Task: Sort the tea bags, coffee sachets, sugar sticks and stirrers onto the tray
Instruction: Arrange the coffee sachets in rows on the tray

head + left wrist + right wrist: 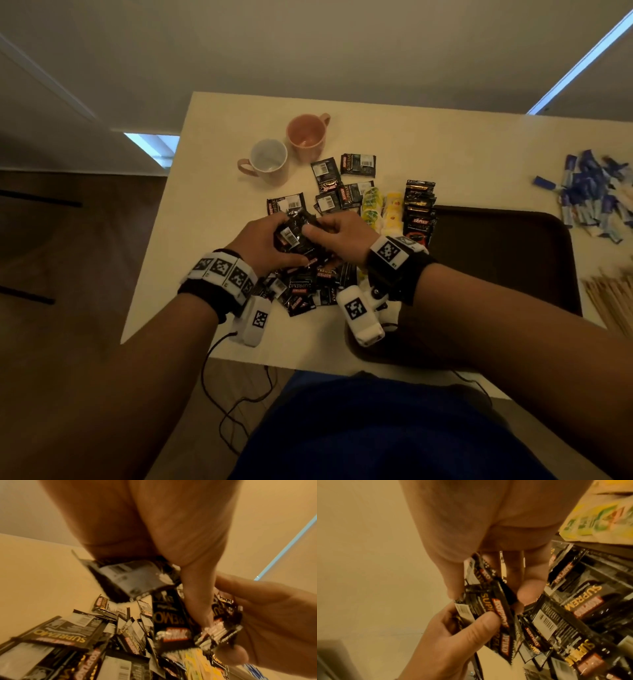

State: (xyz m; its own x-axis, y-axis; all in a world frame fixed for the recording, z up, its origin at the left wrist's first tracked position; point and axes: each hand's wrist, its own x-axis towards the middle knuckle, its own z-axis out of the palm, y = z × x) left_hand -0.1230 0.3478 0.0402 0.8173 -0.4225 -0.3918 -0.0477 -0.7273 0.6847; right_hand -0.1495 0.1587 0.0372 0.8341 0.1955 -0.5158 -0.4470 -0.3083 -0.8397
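Note:
My left hand (270, 240) and right hand (334, 228) meet above the table and both grip one bunch of black coffee sachets (296, 236). The right wrist view shows my left thumb (481, 624) pressed on the bunch of black coffee sachets (491, 609). More black coffee sachets (308, 287) lie in a loose heap under my wrists, and others (346, 178) are scattered beyond. Green and yellow tea bags (380, 209) and a row of coffee sachets (419, 209) lie on the left end of the dark brown tray (507, 260). Blue sugar sticks (592, 195) and wooden stirrers (609, 294) lie right of the tray.
Two pink mugs (267, 161) (308, 135) stand at the far left of the white table (219, 212). The table's left edge and near edge are close to my wrists. Thin black cables (219, 387) hang off the near edge.

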